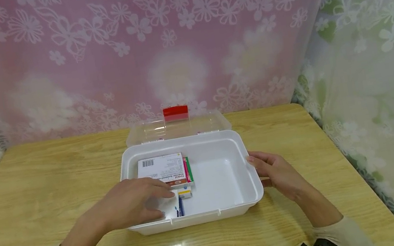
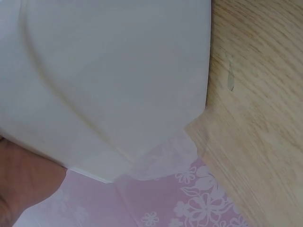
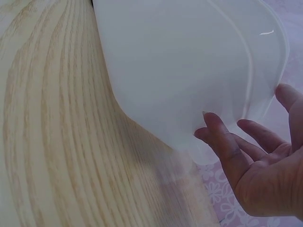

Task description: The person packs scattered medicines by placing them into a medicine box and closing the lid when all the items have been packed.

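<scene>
A white plastic storage box (image 1: 225,178) with a clear lid (image 1: 144,133) folded back stands on the table. My left hand (image 1: 132,204) reaches over its left wall, fingers and thumb bent about a small white medicine box (image 1: 171,204) inside; the palm side is hidden. Beyond that hand lies a larger white medicine box (image 1: 161,167) with a barcode, beside a green and pink carton (image 1: 188,169). A small carton with a yellow stripe (image 1: 185,193) sits between. At the right wall, my right hand (image 1: 280,174) holds the rim, thumb at the edge, other fingertips (image 3: 215,123) against the outer wall.
The wooden table (image 1: 54,175) extends around the box on every side. A red latch (image 1: 175,111) tops the raised lid at the back. Pink flowered cloth (image 1: 170,50) hangs behind the table, and green flowered cloth (image 1: 389,88) hangs along its right side.
</scene>
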Available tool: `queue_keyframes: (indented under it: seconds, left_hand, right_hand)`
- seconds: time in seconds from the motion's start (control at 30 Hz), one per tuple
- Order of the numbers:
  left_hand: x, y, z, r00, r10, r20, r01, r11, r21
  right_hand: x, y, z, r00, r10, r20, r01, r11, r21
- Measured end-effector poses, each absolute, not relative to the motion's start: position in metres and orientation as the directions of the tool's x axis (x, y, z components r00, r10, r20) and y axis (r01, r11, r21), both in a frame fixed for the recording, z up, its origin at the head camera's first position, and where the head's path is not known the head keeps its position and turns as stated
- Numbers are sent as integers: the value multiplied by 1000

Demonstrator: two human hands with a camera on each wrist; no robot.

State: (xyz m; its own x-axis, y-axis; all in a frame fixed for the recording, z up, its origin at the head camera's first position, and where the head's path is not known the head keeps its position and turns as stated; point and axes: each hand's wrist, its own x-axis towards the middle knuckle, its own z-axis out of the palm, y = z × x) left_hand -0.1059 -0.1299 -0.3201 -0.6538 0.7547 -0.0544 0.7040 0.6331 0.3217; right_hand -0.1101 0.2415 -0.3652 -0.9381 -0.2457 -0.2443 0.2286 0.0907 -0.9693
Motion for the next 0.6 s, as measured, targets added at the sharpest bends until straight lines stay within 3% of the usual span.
queue_keyframes:
  seconds: [0.4,0.6]
  left_hand:
    - [-103,-133,-326,-663,747,56,707,599,376]
    - [-107,-138,-329,-657,717,235,730,525,438]
  right_hand:
    - [-108,240,-365,-938,-242,-249,236,81,-968]
    - [-111,240,-364,-940,-235,-247,229,101,-968]
